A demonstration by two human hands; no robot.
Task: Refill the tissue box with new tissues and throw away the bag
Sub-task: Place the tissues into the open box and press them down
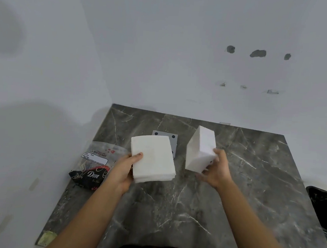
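Observation:
My left hand (pixel 126 164) grips a thick stack of white tissues (pixel 152 158) from its left side, held flat just above the grey marble table (pixel 191 213). My right hand (pixel 216 169) holds a white tissue box (pixel 200 148), lifted and tilted on its edge, to the right of the stack. The emptied plastic bag (pixel 93 165), clear on top and black with "Dove" printed below, lies on the table left of my left hand. A grey square plate with black dots (pixel 172 139) lies flat behind the stack, partly hidden by it.
White walls close off the table at the back and left. A black-lined bin (pixel 323 210) stands beyond the table's right edge. A yellowish scrap (pixel 49 238) sits at the table's near left corner.

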